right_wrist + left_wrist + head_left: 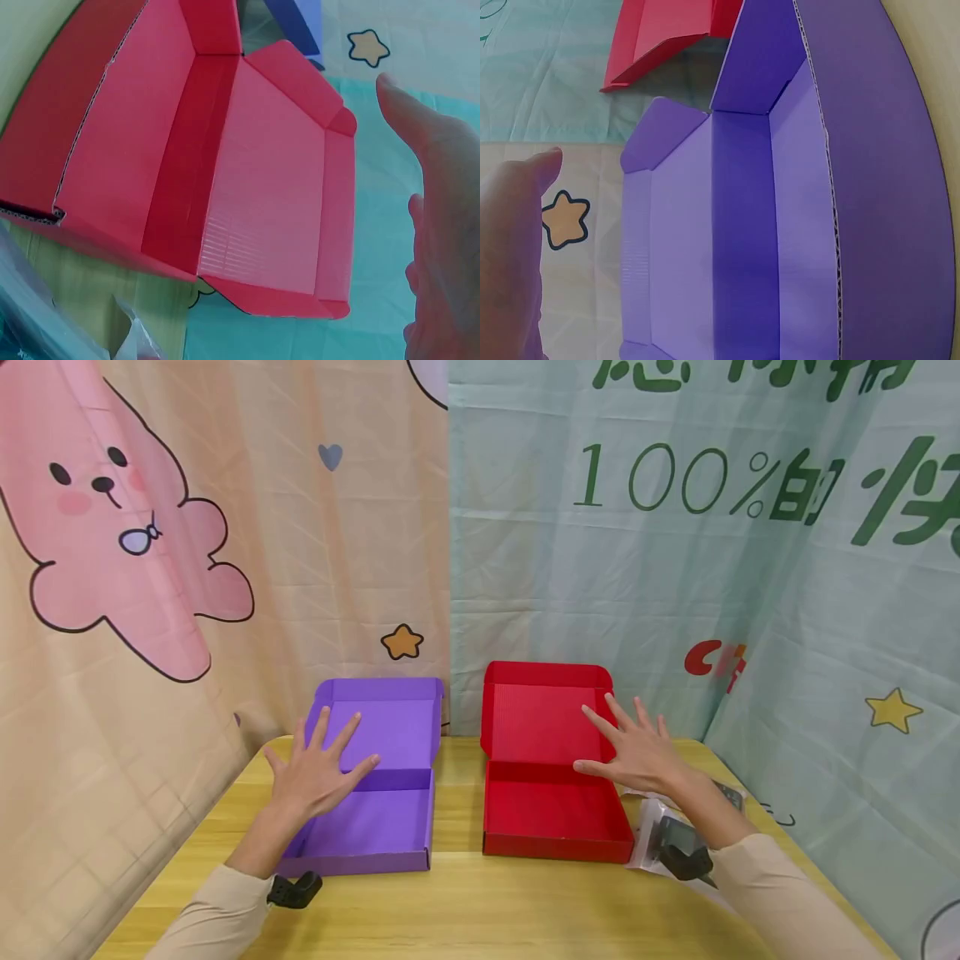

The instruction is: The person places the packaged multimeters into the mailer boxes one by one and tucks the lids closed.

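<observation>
My left hand (311, 777) is held over a purple cardboard box (382, 831), fingers spread wide and holding nothing. The purple box has its lid raised and leaning back, and no contents show inside. To the right, a red cardboard box (555, 810) stands the same way, lid up. My right hand (637, 747) hovers over that box's right side, fingers spread and nothing in them. In the left wrist view the thumb (544, 169) is apart from the purple box. The right wrist view shows the right hand (442, 195) beyond the red lid, also apart from it.
Clear plastic bags (648, 831) with dark items lie right of the red box, partly behind the right forearm. The items' kind is unclear. The wooden table (457, 902) meets printed curtains (570, 585) at the back and sides. Each wrist wears a black strap.
</observation>
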Demonstrator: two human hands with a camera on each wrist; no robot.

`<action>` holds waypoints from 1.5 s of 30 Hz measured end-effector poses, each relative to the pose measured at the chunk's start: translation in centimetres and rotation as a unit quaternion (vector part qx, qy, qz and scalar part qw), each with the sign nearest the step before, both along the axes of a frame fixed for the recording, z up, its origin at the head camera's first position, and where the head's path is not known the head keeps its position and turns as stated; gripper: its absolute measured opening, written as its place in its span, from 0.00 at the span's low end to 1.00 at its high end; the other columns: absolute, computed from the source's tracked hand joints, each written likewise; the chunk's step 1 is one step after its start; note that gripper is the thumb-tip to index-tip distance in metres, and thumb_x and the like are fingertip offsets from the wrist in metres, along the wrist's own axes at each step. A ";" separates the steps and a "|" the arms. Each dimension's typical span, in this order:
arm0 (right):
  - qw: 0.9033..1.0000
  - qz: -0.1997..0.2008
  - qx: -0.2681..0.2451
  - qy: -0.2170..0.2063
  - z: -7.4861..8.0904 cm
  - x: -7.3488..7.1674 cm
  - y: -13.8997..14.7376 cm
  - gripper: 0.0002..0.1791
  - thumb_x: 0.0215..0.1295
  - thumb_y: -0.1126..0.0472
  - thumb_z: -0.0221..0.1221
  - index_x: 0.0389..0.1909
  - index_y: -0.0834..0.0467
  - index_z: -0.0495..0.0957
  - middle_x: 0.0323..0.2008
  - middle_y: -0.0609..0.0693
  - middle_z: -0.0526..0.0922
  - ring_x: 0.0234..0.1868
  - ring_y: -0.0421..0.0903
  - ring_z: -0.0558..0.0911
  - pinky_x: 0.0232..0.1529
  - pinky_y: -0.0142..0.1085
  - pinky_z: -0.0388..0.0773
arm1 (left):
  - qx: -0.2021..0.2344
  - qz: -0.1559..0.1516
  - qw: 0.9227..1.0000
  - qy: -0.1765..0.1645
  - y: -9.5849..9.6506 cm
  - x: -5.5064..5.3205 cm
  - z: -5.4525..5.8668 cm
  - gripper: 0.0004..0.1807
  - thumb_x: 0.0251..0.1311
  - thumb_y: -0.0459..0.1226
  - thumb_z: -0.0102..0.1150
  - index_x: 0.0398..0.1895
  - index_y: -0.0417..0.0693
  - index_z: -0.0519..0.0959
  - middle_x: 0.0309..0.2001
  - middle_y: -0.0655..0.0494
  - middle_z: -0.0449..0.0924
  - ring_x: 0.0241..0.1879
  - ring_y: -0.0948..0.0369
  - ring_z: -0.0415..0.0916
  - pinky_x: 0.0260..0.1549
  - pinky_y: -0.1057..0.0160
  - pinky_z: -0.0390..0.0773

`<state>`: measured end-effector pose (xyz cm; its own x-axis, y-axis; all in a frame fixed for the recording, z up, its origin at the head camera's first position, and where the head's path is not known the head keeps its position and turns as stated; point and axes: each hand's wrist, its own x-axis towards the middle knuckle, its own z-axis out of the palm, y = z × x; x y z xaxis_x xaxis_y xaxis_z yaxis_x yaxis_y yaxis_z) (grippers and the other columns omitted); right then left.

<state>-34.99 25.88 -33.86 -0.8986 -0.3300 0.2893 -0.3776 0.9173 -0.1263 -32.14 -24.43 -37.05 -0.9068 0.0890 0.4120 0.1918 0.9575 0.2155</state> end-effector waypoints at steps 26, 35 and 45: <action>0.999 0.011 -0.035 -0.024 -0.4 -1.5 8.7 0.62 0.54 0.30 0.68 0.82 0.55 0.51 0.78 0.71 0.48 0.73 0.80 0.47 0.61 0.80 0.52 | 0.079 -0.041 0.996 -0.022 -5.7 4.2 -2.7 0.57 0.65 0.65 0.59 0.85 0.49 0.44 0.78 0.25 0.40 0.72 0.23 0.44 0.56 0.17 0.51; 0.994 0.010 -0.091 -0.067 -2.0 -2.1 10.8 0.61 0.55 0.35 0.70 0.82 0.56 0.52 0.78 0.71 0.51 0.74 0.74 0.50 0.62 0.78 0.55 | 0.179 -0.078 0.979 -0.064 -7.5 5.0 -4.8 0.62 0.63 0.55 0.68 0.84 0.41 0.37 0.76 0.21 0.41 0.71 0.22 0.45 0.56 0.17 0.54; 0.982 -0.007 -0.149 -0.119 -4.1 -2.2 13.8 0.58 0.62 0.39 0.68 0.82 0.61 0.48 0.75 0.74 0.55 0.69 0.74 0.61 0.55 0.70 0.73 | 0.335 -0.130 0.916 -0.176 -8.6 5.4 -7.1 0.64 0.65 0.41 0.68 0.82 0.46 0.23 0.76 0.20 0.36 0.70 0.18 0.42 0.62 0.24 0.57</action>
<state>-37.23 39.67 -37.93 -0.9565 -0.2487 0.1522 -0.2915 0.8310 -0.4737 -26.76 -33.06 -44.16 -0.9781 0.1542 0.1397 0.2005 0.5191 0.8309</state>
